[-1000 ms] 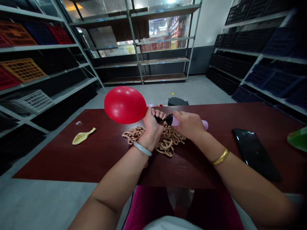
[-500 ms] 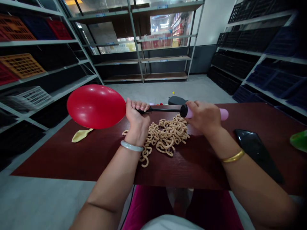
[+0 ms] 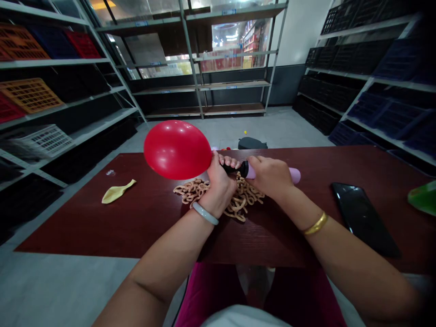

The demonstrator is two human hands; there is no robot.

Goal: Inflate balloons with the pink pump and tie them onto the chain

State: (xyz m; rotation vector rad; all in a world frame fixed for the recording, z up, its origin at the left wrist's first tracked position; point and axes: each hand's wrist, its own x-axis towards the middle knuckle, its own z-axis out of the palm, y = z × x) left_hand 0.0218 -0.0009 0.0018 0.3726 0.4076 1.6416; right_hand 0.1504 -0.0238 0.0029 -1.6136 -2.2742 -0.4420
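A large inflated red balloon [image 3: 177, 150] extends to the left from my left hand [image 3: 223, 175]. That hand is closed around the balloon's neck and the black nozzle end of a hand pump. My right hand [image 3: 270, 177] grips the pump's pink body [image 3: 294, 175], whose rounded end sticks out on the right. Only a short black part of the pump shows between the two hands. Beneath them, a pile of beige curled pieces [image 3: 247, 197] lies on the dark red table [image 3: 163, 227], partly hidden by my left hand and wrist.
A flat yellow balloon [image 3: 117, 192] lies on the table at left, near a small clear scrap [image 3: 110, 172]. A black phone [image 3: 364, 218] and a green object [image 3: 424, 198] are at right. Shelves with crates stand around.
The pump has been pushed together, so its black rod no longer shows. My left hand and the red balloon have moved right, and my right hand has moved left.
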